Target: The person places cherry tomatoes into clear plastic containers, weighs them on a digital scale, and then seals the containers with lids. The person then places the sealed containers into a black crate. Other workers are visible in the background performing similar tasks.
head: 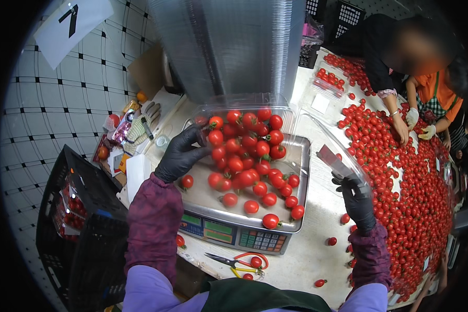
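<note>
A clear plastic clamshell box with cherry tomatoes sits over the steel pan of a digital scale. Several tomatoes lie loose on the pan in front of it. My left hand, in a black glove, grips the box's left side, its fingertips partly behind the plastic. To the right of the scale, my right hand, also black-gloved, holds a clear plastic lid bearing a label. Whether this lid joins the box is unclear.
Tall stacked clear containers stand behind the scale. Scissors lie in front. Heaped tomatoes cover the right side, where co-workers' hands reach in. A filled box sits at back right; a black crate stands left.
</note>
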A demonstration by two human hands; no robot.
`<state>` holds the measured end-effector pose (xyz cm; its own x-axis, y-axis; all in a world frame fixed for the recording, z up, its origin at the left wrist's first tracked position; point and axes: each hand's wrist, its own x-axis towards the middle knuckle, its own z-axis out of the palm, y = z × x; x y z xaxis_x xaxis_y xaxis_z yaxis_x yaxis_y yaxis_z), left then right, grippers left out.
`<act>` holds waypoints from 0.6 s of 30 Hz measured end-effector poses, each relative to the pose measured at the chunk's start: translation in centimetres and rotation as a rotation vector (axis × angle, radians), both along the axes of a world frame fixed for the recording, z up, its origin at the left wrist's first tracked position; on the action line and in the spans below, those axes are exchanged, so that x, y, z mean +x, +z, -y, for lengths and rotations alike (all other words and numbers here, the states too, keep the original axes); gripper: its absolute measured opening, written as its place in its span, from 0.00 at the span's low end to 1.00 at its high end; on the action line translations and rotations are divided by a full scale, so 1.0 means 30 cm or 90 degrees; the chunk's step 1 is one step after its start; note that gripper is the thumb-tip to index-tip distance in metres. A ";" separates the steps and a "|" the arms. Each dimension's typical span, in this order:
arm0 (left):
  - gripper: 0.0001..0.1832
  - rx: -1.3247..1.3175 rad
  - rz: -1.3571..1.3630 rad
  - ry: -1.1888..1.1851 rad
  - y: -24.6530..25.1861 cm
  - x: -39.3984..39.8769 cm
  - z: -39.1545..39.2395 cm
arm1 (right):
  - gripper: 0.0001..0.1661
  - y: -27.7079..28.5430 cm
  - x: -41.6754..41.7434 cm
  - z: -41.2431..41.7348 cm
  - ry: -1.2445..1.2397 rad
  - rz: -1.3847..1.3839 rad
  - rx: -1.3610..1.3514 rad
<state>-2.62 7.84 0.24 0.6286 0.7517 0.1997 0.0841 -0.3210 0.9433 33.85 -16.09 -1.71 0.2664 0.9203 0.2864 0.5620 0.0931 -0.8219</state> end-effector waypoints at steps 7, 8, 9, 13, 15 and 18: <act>0.10 0.030 0.126 0.090 -0.053 -0.030 0.060 | 0.12 0.032 -0.043 -0.012 -0.005 0.092 0.023; 0.10 0.033 0.112 0.101 -0.054 -0.037 0.067 | 0.12 0.030 -0.051 -0.020 -0.010 0.079 0.037; 0.10 0.034 0.099 0.112 -0.056 -0.044 0.072 | 0.12 0.026 -0.058 -0.027 -0.016 0.067 0.049; 0.12 0.063 0.108 0.131 -0.077 -0.064 0.057 | 0.12 0.035 -0.069 -0.065 -0.030 0.112 0.086; 0.15 0.079 0.135 0.147 -0.060 -0.048 0.065 | 0.12 0.031 -0.072 -0.077 -0.029 0.065 0.087; 0.19 0.083 0.114 0.172 -0.042 -0.056 0.072 | 0.13 0.039 -0.082 -0.087 -0.030 0.012 0.077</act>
